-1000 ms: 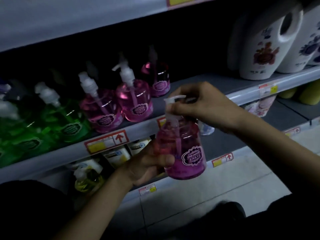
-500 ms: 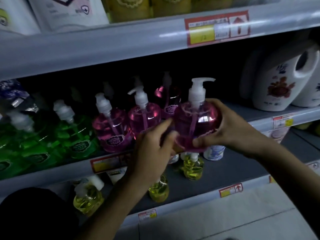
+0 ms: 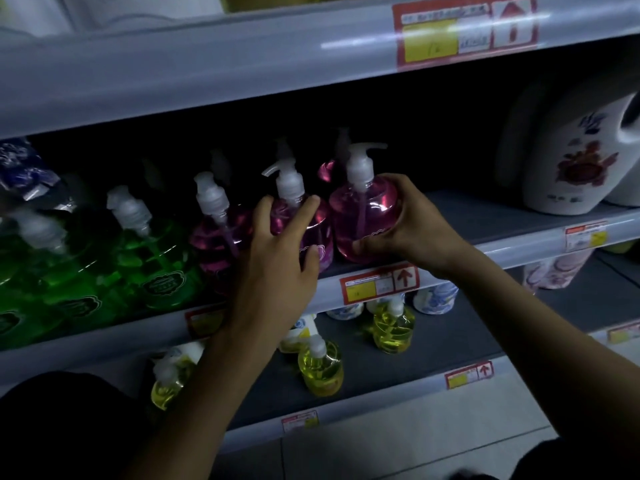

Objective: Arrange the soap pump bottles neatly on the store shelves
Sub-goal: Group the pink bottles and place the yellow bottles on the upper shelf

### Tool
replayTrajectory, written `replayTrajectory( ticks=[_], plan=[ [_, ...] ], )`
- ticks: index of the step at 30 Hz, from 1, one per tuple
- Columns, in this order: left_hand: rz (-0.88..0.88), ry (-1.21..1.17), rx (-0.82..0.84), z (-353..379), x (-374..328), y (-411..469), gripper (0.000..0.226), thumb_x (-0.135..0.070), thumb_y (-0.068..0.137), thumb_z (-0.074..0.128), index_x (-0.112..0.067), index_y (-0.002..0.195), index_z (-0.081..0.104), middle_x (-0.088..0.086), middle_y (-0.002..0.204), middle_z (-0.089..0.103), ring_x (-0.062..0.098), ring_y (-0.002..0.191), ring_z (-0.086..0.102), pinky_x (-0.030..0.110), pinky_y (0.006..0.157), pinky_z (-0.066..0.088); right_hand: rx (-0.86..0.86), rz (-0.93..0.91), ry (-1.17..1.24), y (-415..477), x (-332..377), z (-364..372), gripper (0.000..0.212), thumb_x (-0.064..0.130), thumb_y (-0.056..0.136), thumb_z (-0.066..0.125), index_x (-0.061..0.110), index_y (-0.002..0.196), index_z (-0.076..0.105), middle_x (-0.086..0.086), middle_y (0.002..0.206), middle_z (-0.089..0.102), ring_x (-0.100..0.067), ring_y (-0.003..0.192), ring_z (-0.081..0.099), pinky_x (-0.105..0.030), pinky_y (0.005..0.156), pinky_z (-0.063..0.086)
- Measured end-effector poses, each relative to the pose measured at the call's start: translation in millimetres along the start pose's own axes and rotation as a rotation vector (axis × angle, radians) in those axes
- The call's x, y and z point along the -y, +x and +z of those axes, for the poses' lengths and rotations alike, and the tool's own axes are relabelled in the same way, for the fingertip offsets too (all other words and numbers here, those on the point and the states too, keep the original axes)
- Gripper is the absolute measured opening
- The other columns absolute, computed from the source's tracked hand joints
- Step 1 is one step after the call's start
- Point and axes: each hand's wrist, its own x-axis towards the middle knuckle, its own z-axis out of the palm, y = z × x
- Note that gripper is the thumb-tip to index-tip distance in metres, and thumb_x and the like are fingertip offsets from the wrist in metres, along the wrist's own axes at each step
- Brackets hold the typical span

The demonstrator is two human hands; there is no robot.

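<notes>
The pink soap bottle is at the front of the middle shelf, upright, long axis vertical, with its white pump spout pointing right. The right hand grips its round body, fingers curled over the right shoulder and thumb across the lower front. It cannot be told whether the base bears fully on the shelf. Just beside it on the left stands a second pink bottle, spout to the left. The left hand lies against this one with fingers spread and fairly straight, not closed round it. Further left are a third pink bottle, darker in shadow, and a row of green bottles, their pumps leaning left in the wide-angle view. Another pink bottle stands behind, mostly hidden. To the right the shelf carries a white jug with a flower print, well apart. A red and yellow price tag sits on the shelf lip below the gripped bottle. The lower shelf holds yellow bottles and small white pots. The bottles are clear, glossy and bulbous, with ribbed white pump collars.
</notes>
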Motion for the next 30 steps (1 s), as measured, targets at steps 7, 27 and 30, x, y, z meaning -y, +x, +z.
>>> replayTrajectory(
  ticks=[7, 27, 30],
  plan=[
    [0.008, 0.001, -0.020, 3.9, 2.9, -1.2, 0.062, -0.022, 0.094, 0.057, -0.039, 0.147, 0.030, 0.009, 0.158, 0.011, 0.035, 0.100, 0.062, 0.027, 0.079, 0.052, 0.067, 0.049, 0.021, 3.1, -2.9, 2.1, 0.101, 0.025, 0.054, 0.092, 0.024, 0.138, 0.036, 0.009, 0.118, 0.061, -0.007, 0.108, 0.063, -0.035, 0.095, 0.054],
    [0.087, -0.073, -0.064, 12.8, 7.5, -6.5, 0.078, 0.006, 0.091, 0.058, -0.038, 0.147, 0.027, 0.009, 0.161, 0.002, -0.005, 0.097, 0.042, -0.010, 0.062, 0.032, 0.062, 0.067, -0.193, -12.7, -5.4, 6.3, 0.100, 0.030, 0.066, 0.086, 0.022, 0.143, 0.023, 0.007, 0.117, 0.058, -0.015, 0.109, 0.060, -0.029, 0.093, 0.047],
    [0.103, -0.062, -0.113, 11.2, 8.5, -10.5, 0.065, -0.008, 0.094, 0.057, -0.034, 0.148, 0.031, 0.012, 0.159, 0.010, 0.009, 0.110, 0.053, -0.003, 0.078, 0.036, 0.000, 0.053, -0.292, -22.5, 1.8, 13.3, 0.091, 0.042, 0.070, 0.081, 0.021, 0.141, 0.029, 0.004, 0.122, 0.057, -0.016, 0.109, 0.058, -0.028, 0.089, 0.044]
  ],
)
